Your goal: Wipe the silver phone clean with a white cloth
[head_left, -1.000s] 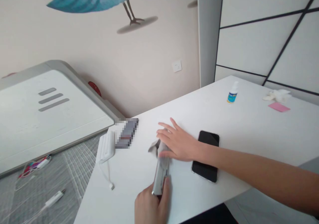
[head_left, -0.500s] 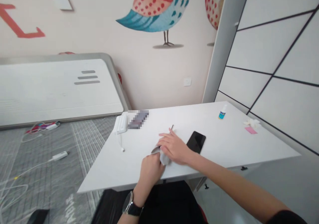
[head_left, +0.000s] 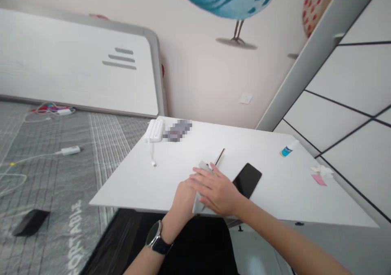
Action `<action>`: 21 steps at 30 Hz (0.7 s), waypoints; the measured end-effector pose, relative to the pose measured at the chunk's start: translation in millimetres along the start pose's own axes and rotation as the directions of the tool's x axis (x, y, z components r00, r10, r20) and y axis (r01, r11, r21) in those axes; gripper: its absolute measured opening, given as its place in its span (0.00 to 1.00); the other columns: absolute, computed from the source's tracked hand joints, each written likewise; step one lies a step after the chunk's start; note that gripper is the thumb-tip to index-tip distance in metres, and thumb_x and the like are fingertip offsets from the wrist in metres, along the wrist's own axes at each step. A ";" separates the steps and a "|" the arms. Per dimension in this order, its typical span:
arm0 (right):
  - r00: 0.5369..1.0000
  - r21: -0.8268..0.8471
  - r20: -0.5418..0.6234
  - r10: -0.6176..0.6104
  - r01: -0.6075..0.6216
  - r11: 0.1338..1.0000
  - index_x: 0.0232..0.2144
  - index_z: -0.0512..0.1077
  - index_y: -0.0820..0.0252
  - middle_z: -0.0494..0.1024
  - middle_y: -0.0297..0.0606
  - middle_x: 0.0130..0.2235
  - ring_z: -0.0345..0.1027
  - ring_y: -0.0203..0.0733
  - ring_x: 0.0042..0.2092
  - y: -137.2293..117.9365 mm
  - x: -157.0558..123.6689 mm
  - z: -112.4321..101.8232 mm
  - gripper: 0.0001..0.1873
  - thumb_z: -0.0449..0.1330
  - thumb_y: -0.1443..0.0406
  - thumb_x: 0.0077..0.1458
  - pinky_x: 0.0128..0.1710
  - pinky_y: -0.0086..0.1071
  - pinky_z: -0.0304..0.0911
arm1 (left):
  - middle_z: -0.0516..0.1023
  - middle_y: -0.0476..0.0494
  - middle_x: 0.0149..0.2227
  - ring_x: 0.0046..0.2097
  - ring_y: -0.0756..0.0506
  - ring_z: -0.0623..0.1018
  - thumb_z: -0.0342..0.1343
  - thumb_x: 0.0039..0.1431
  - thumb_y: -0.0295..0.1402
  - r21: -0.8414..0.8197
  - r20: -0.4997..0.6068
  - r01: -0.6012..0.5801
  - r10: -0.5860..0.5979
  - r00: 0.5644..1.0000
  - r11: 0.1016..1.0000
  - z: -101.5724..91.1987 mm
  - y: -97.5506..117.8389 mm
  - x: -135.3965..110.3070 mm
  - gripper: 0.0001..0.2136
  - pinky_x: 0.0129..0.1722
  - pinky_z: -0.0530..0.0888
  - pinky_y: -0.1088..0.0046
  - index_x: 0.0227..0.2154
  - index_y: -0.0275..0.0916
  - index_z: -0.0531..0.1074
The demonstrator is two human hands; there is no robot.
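Observation:
My left hand [head_left: 182, 199], with a watch on its wrist, grips the near end of a thin silver device [head_left: 198, 205] at the front edge of the white table [head_left: 137, 181]. The device's dark, thin far edge [head_left: 220, 157] points away from me. My right hand [head_left: 216, 190] lies flat over the device and presses a grey cloth [head_left: 204, 166] against it, fingers stretched to the left. A black phone [head_left: 248, 179] lies screen-up just right of my right hand.
A white charger block [head_left: 154, 130] with a dangling cable and a blurred object [head_left: 177, 130] sit at the table's far left. A small bottle [head_left: 287, 149], white tissue [head_left: 321, 170] and pink note [head_left: 319, 180] lie at the right. Cables [head_left: 69, 149] and a black object [head_left: 30, 222] lie on the grey floor mat.
The view has pulled back and swung left. My right hand with the cloth has slid along the device towards me. My left hand keeps its grip on the near end.

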State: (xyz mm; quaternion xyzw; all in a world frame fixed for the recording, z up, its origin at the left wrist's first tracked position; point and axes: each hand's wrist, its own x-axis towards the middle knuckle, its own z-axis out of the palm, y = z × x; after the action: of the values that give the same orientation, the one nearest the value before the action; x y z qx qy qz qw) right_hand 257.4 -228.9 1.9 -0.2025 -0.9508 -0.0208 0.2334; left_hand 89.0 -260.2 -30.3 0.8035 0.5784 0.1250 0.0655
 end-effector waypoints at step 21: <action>0.990 0.115 0.137 0.044 -0.060 0.992 0.57 0.71 0.68 0.81 0.45 0.50 0.75 0.50 0.47 44.4 15.8 -12.7 0.33 0.37 0.51 0.73 0.48 0.45 0.63 | 0.83 0.43 0.34 0.32 0.41 0.82 0.48 0.52 0.19 -0.291 0.159 -0.052 0.102 0.982 0.955 -8.5 -1.0 2.2 0.22 0.32 0.78 0.66 0.48 0.37 0.75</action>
State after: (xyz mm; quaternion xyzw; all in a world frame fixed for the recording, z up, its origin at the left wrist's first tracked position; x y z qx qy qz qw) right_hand 267.8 -183.9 17.9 -0.2140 -0.9583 0.0554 0.1810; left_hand 86.4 -258.1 -22.1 0.8152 0.5147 0.1398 0.2258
